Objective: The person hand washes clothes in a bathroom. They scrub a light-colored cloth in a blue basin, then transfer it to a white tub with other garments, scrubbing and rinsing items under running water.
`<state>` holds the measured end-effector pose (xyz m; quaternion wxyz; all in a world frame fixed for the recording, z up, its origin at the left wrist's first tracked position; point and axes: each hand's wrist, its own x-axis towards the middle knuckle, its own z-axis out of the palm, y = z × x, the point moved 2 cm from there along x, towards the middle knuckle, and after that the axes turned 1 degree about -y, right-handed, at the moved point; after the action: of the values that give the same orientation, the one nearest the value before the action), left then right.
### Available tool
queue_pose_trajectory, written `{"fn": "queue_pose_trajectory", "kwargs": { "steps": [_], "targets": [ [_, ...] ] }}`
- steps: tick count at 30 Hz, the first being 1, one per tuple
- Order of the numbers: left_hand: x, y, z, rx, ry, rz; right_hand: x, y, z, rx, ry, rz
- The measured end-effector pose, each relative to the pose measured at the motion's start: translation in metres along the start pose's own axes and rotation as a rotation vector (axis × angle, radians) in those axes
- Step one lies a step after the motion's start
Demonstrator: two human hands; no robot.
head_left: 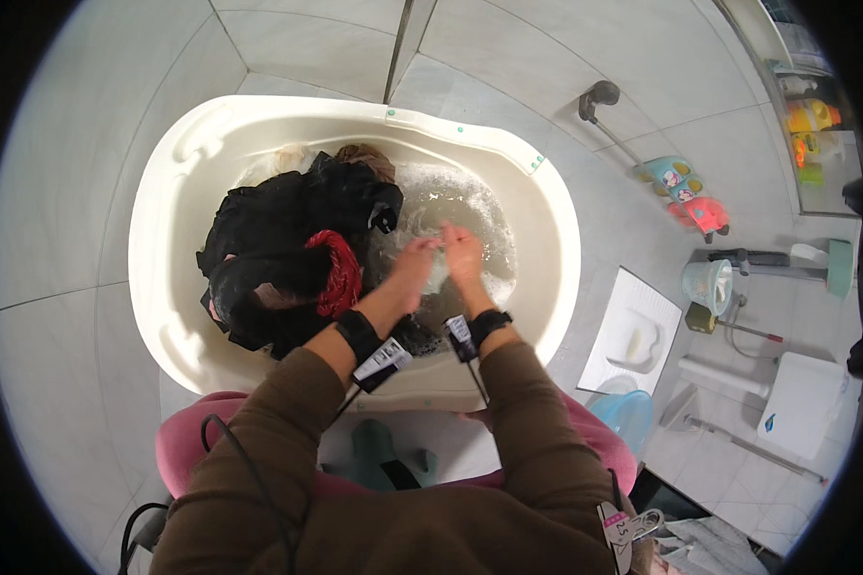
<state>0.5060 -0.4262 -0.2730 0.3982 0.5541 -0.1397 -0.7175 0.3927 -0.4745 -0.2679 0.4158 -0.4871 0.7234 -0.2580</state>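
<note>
Over the sudsy water at the right side of a white bathtub, my two hands are close together. My left hand has its fingers closed and turned toward the other hand. My right hand is curled too, its fingertips almost meeting those of the left. Whatever they pinch, if anything, is too small to make out. Left of them lies a heap of wet black clothes, with a red patterned cloth along its near right side. A brown piece shows at the far edge of the heap.
Tiled walls rise behind the tub. To the right are a shower head, slippers on a rack, a squat toilet, a small bucket and a blue basin. A green stool shows below me.
</note>
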Motion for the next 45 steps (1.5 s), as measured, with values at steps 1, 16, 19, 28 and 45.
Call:
{"fn": "queue_pose_trajectory", "kwargs": {
  "steps": [1, 16, 19, 28, 45],
  "targets": [
    [-0.009, -0.001, 0.009, 0.140, -0.011, 0.042, 0.014, 0.018, -0.009, -0.075, 0.000, -0.013],
    [0.022, -0.032, -0.080, -0.289, 0.068, -0.468, -0.077, -0.006, 0.065, 0.345, -0.197, -0.177],
    [0.019, -0.031, -0.080, -0.374, -0.155, -0.355, -0.093, -0.057, 0.049, 0.269, -0.190, -0.221],
    [0.001, -0.026, -0.006, -0.098, 0.031, 0.018, 0.020, 0.001, -0.030, -0.322, 0.115, 0.002],
    [0.016, -0.028, -0.088, -0.485, -0.194, -0.238, -0.098, -0.043, 0.049, 0.225, -0.342, -0.116]
  ]
}}
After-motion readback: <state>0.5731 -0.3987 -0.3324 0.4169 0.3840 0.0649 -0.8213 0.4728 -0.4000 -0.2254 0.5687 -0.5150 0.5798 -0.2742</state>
